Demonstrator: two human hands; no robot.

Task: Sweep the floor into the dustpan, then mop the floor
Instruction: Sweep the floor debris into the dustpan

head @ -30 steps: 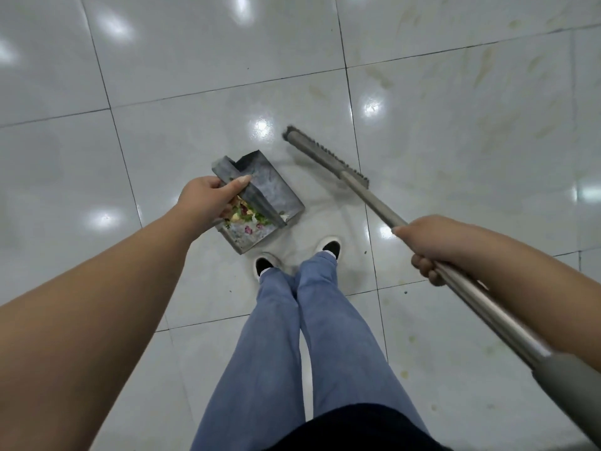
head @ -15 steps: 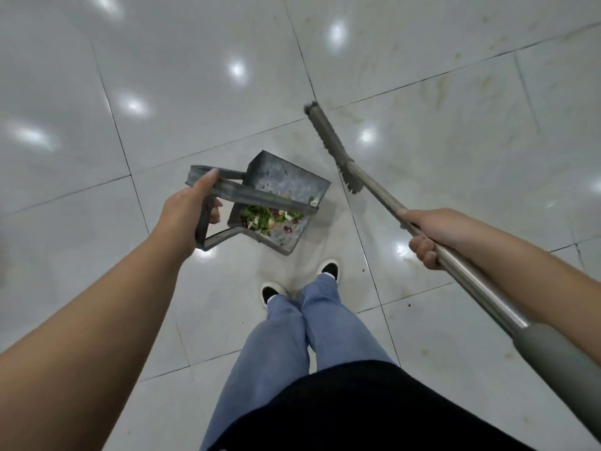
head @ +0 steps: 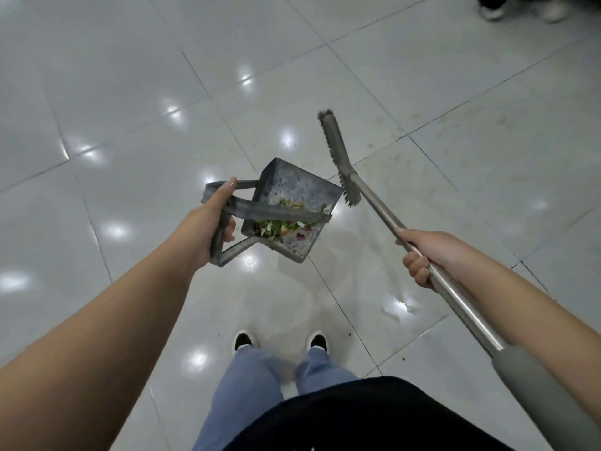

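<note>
1. Carrying the dustpan (head: 294, 190) clear of the floor, your left hand (head: 208, 222) has its fingers curled round the metal strap handle (head: 227, 206). The pan hangs in front of you, over the tiles ahead of your shoes (head: 279, 341).
2. The sweepings (head: 283, 224) lie loose near the lower edge; from the tilt, I judge a dip of the wrist could spill them back onto the tile floor (head: 130, 92).
3. Your right hand (head: 429, 255) is wrapped round the broom shaft (head: 383, 209), and the broom head (head: 338, 157) hangs just beside the pan's corner. A swing could knock the pan.
4. A wet-looking patch (head: 396, 307) shines near your feet; stepping there risks a slip.
5. Someone's shoes (head: 520, 6) show at the far edge; watch the broom's reach if you head that way.
</note>
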